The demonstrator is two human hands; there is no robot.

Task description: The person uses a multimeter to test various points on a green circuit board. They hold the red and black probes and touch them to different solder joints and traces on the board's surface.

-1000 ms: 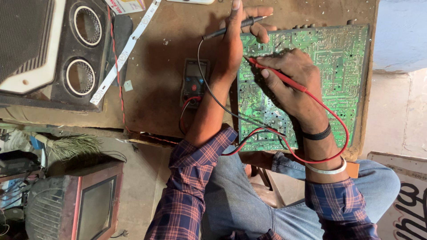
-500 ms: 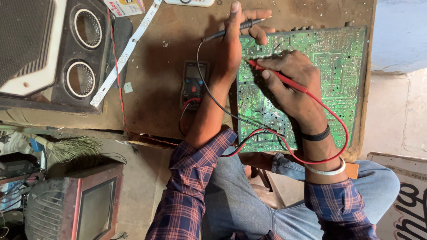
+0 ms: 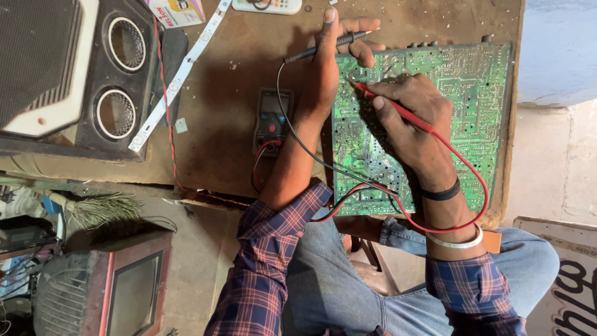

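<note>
A large green circuit board point(image 3: 466, 93) lies solder side up on a brown wooden table point(image 3: 236, 112). My left hand point(image 3: 329, 68) grips a black test probe point(image 3: 329, 45) at the board's upper left edge. My right hand point(image 3: 410, 118) pinches a red test probe point(image 3: 398, 111), with its tip resting on the board near the upper left. Red and black leads run from the probes back to a dark multimeter point(image 3: 272, 119) lying on the table just left of my left forearm.
A black speaker box point(image 3: 68, 74) with two round ports fills the left of the table. A white strip point(image 3: 177, 78) and a red wire lie beside it. A white remote point(image 3: 267, 6) sits at the far edge. An old small television point(image 3: 124, 292) and a brush point(image 3: 99, 208) are on the floor.
Both hands and probes hold nearly the same place on the board. The view has shifted slightly.
</note>
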